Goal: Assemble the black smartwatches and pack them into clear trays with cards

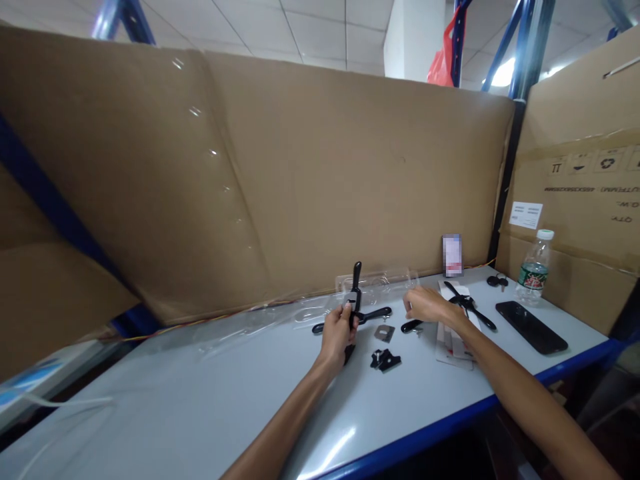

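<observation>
In the head view, the left hand [340,327] is gripping a black-handled tool [357,280], one handle jutting past the fingers; a second tool [379,313] is lying crosswise behind it on the bench [200,407]. The right hand [419,303] is curling beside a black handle [411,327]; whether it is holding anything, I cannot tell. A grey plate [384,333] is lying between the hands. The step seems to be sorting out tool parts, calling for a steady left grip.

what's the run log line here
left hand: holds black tool | right hand: near black handle, grip unclear | metal plate: on table
</observation>
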`<state>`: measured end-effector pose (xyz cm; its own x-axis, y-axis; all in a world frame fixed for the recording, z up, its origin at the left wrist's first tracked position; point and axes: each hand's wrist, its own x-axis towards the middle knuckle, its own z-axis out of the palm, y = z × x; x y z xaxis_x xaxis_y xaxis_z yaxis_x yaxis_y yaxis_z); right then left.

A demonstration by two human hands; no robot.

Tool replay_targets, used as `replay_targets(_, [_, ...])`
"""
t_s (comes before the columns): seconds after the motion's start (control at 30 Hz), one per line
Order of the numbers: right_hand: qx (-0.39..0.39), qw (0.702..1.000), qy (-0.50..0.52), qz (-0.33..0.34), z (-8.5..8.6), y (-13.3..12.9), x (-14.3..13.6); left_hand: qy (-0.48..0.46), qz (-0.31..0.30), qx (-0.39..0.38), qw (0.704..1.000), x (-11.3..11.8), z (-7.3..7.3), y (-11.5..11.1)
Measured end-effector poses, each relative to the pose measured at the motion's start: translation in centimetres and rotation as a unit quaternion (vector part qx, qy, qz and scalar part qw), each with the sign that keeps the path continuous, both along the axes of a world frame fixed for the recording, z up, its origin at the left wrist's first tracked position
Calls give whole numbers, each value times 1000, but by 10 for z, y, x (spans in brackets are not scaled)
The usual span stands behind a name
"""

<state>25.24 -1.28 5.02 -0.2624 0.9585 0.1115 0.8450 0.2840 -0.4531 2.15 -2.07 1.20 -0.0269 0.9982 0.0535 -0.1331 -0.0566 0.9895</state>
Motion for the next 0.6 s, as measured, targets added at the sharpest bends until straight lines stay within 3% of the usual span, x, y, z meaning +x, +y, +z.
replay_targets(0.13, [66,996,-56,14,1,0,-6,-29,44,9,999,-4,3,4])
replay_targets(0.33, [-28,981,-34,187,-1,-16,-32,-62,68,14,996,-6,5,5])
replay_targets(0.6, [-61,964,-140,217,-5,-29,-49,-43,56,-1,997,-2,5,3])
